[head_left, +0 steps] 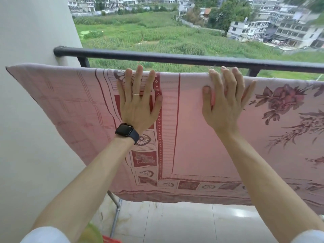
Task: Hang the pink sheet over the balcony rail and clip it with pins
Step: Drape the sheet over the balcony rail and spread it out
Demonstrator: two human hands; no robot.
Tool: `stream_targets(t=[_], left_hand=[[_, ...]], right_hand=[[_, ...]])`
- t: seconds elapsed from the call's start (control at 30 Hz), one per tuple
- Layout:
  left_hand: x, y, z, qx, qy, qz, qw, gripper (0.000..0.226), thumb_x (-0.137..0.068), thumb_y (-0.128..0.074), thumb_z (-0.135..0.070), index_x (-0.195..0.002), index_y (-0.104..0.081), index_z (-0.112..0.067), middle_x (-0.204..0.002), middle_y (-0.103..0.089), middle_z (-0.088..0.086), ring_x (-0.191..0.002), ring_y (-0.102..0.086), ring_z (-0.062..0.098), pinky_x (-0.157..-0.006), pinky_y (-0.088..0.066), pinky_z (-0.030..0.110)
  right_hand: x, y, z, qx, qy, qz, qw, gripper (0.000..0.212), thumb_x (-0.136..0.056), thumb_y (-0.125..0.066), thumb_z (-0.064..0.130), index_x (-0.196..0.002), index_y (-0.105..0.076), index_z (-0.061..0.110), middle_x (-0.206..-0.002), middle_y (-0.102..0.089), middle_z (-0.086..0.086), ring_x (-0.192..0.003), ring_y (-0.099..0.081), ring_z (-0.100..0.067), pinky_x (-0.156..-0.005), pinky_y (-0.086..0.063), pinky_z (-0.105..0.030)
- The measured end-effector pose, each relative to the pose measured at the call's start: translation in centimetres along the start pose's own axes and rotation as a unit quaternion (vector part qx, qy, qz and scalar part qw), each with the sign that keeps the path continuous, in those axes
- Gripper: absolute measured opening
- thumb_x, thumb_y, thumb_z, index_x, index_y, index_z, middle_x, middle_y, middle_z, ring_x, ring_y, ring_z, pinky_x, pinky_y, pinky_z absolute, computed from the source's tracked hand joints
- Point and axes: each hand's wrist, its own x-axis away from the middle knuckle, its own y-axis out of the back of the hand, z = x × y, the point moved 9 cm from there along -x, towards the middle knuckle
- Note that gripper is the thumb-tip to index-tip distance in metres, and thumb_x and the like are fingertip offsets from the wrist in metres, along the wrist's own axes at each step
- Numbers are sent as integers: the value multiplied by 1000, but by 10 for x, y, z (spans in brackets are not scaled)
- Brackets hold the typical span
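While both our palms lie flat and spread on the cloth, neither grips anything: the left hand (138, 106) presses fingers-wide against the patterned border, and the right hand (226, 102) curls its fingertips just over the top fold, holding nothing closed. Under them the pink sheet (192, 137) hangs draped on a line or bar we cannot see, its long axis running left to right, lying just inside and below the dark balcony rail (175, 57) (the rail itself is bare here). So the top edge sits directly at our fingertips, and the rail lies beyond it, up and away; both hands are about equally near. No pins show anywhere in view. Leftward the sheet's corner reaches the white wall (35, 102), leaving little room; rightward the fold runs on out of frame. Below, the hem hangs clear of the tiled floor (184, 223).
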Motion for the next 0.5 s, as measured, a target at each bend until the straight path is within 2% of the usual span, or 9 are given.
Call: stream_targets(t=[0.1,0.2,0.27,0.37,0.43,0.5], left_hand=[[2,4,-1,15,-17,13,1000,59,-96,-47,-47,-150,-38,-23,-156,-34,15,-146,-23,38,-115,-13,66],[-4,17,20,26,-41,29,998,60,-97,-41,-53,-152,-29,-33,-161,-25,8,-150,-17,29,-116,-1,65],[-4,28,60,30,-6,22,999,63,-96,-41,-51,-154,-22,-37,-163,-16,4,-151,-11,25,-116,5,62],[8,51,159,84,170,-29,981,67,-93,-49,-48,-153,-23,-34,-163,-12,3,-151,-9,22,-118,4,54],[30,66,231,135,303,-87,939,69,-93,-53,-48,-152,-25,-24,-161,-21,6,-149,-18,23,-121,-8,51],[55,55,275,239,415,-79,874,73,-91,-59,-44,-150,-25,-17,-154,-36,5,-142,-33,24,-116,-28,49]], right_hand=[[6,2,6,12,-3,23,1000,48,-102,-47,42,-145,-51,22,-153,-46,-8,-147,-32,-33,-118,-15,-65],[-7,5,21,22,-39,53,998,53,-101,-40,53,-145,-47,24,-156,-42,-5,-149,-28,-29,-119,-9,-65],[-19,5,54,-11,-41,63,997,57,-99,-42,57,-142,-50,21,-155,-42,-5,-148,-29,-26,-119,-5,-61],[-28,-10,132,-76,11,101,992,57,-96,-49,55,-139,-51,18,-153,-45,-5,-146,-33,-25,-120,-10,-59],[-28,-28,189,-108,50,148,982,58,-95,-49,54,-140,-49,18,-152,-46,-4,-145,-34,-24,-119,-14,-58],[-26,-44,231,-106,78,197,972,59,-94,-48,55,-142,-47,21,-151,-48,-1,-145,-35,-22,-120,-14,-57]])
